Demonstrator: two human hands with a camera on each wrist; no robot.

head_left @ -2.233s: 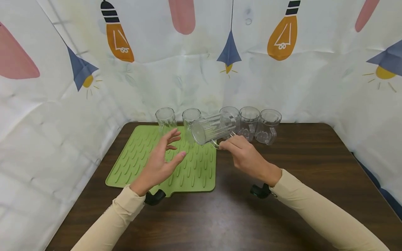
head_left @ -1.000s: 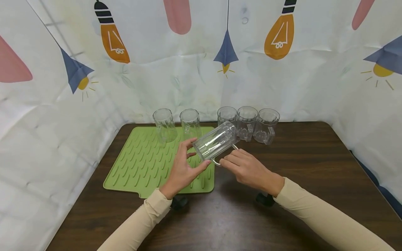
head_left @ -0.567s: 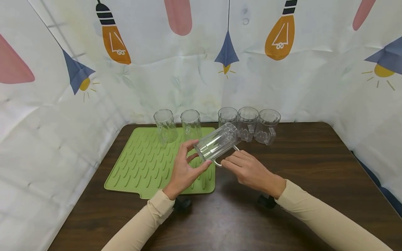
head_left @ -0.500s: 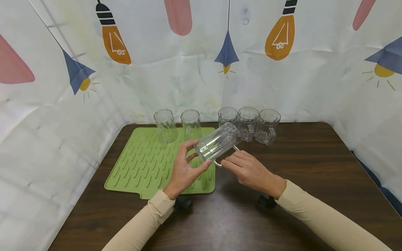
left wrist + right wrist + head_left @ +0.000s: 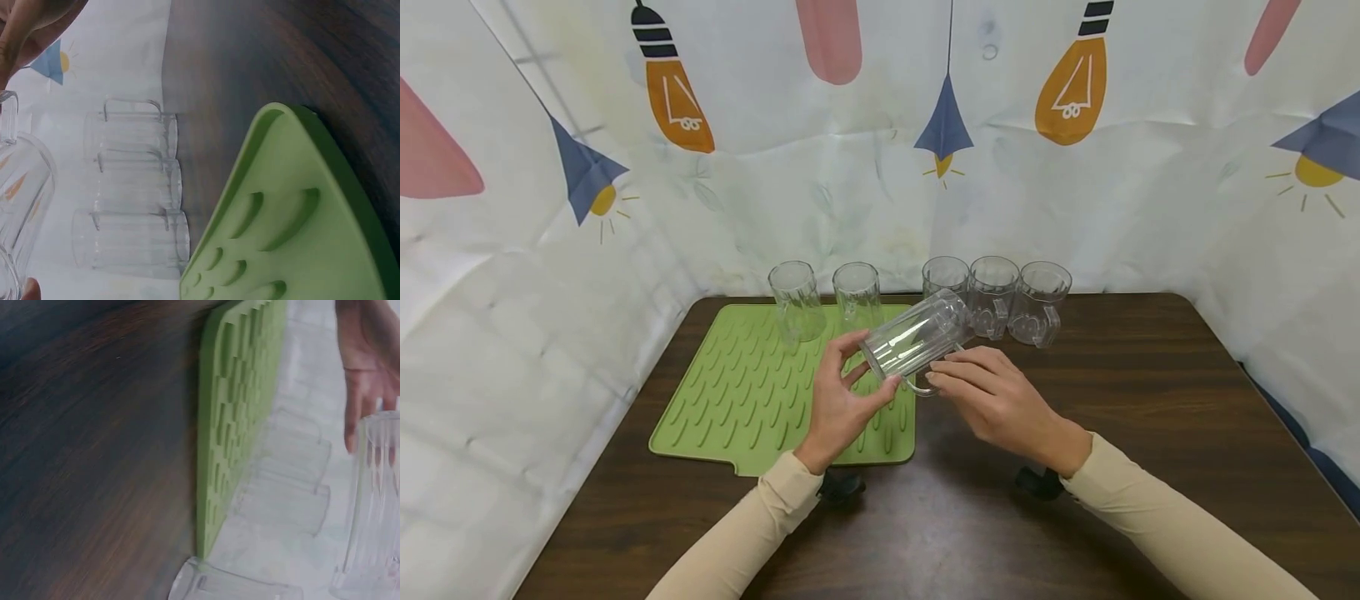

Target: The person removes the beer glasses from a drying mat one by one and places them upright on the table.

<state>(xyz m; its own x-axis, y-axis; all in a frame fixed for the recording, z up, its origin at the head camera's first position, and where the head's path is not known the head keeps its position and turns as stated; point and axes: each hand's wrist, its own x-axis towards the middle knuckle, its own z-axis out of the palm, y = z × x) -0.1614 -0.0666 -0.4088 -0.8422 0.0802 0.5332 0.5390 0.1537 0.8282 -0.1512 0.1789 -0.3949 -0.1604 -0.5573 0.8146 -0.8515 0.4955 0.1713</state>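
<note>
A clear glass mug (image 5: 917, 333) is held tilted above the right edge of the green ridged mat (image 5: 722, 392). My left hand (image 5: 842, 408) grips its lower left end between thumb and fingers. At the mug's handle (image 5: 919, 389), my right hand (image 5: 1000, 400) has its fingers loosened and nearly straight, fingertips right beside the handle. The right wrist view shows the mug (image 5: 375, 512) large at the right, with the left hand (image 5: 369, 362) at one end. In the left wrist view, part of the mug (image 5: 22, 194) appears at the left edge.
Two glass mugs (image 5: 796, 304) (image 5: 857, 296) stand at the mat's back edge. Three more mugs (image 5: 946, 273) (image 5: 994, 292) (image 5: 1040, 304) stand close together on the dark wooden table (image 5: 1135, 400), right of the mat. A printed white curtain (image 5: 850, 192) encloses the back and sides.
The left hand came in from the left and took hold of the mug's end. The mug tilted more steeply, and the right hand's fingers have just loosened from the handle.
</note>
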